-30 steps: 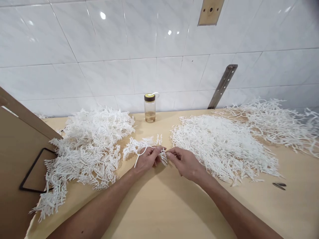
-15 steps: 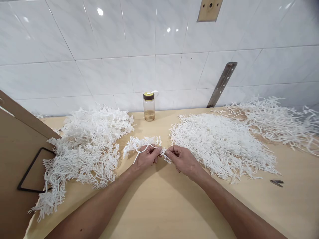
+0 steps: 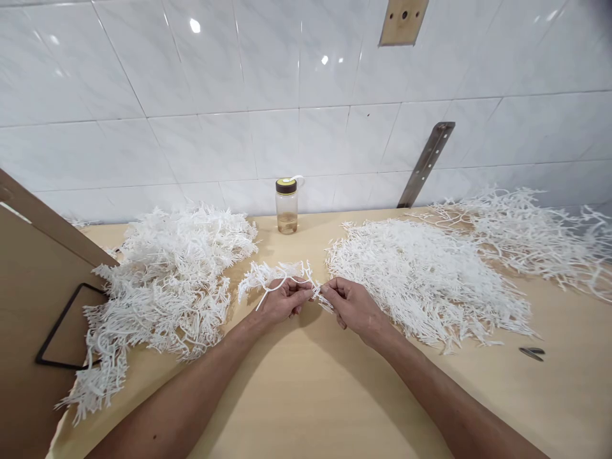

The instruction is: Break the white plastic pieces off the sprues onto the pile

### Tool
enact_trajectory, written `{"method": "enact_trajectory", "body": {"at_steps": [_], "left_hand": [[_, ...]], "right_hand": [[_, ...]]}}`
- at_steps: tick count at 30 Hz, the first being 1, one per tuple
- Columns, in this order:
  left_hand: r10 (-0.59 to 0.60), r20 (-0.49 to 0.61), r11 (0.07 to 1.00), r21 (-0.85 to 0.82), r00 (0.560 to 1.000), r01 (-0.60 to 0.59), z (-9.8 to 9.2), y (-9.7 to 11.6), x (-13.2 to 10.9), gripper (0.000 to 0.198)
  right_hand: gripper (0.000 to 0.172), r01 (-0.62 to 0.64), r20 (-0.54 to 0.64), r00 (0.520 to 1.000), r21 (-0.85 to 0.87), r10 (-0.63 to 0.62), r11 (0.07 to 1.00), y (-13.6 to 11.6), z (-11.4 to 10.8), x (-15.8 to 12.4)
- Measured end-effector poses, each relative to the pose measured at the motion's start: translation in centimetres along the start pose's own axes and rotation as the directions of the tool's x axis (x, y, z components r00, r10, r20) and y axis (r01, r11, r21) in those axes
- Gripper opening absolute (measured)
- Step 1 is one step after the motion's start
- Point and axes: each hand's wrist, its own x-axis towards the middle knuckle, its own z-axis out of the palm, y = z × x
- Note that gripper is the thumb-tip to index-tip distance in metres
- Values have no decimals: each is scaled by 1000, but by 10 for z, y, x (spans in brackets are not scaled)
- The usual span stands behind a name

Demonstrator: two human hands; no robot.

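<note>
Left hand pinches a white branched sprig; right hand pinches its tip; white heaps lie on worktop, either side.

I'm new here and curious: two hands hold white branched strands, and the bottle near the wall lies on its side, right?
Not quite: the head view shows the bottle upright near the wall. The left hand and right hand do hold white branched strands.

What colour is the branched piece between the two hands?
The branched piece is white; the head view shows it best.
</note>
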Motion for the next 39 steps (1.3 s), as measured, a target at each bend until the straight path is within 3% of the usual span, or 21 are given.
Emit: {"method": "enact_trajectory", "body": {"at_steps": [9,17,21,28,34,39], "left_hand": [[3,-19,997,-75,1000,-5,-4,-5,1,43],[20,-60,995,-95,998,-26,-2,-9,3,40],[33,-55,996,-86,998,-37,-2,-5,1,34],[-23,-18,992,-122,1000,21,-4,4,-3,24],[6,-29,999,-44,1000,-7,-1,3,-4,38],[-4,-49,1000,-19,999,3,1,3,-4,38]], "right_hand": [[30,-26,4,1000,39,26,999,2,0,2],[40,0,84,996,159,-14,987,-3,3,-2],[32,43,115,992,107,-55,993,-4,2,-2],[25,50,60,997,6,-51,999,0,0,2],[15,19,56,998,-52,-16,998,-10,1,-2],[17,15,51,999,-22,-14,1000,-14,0,-4]]}}
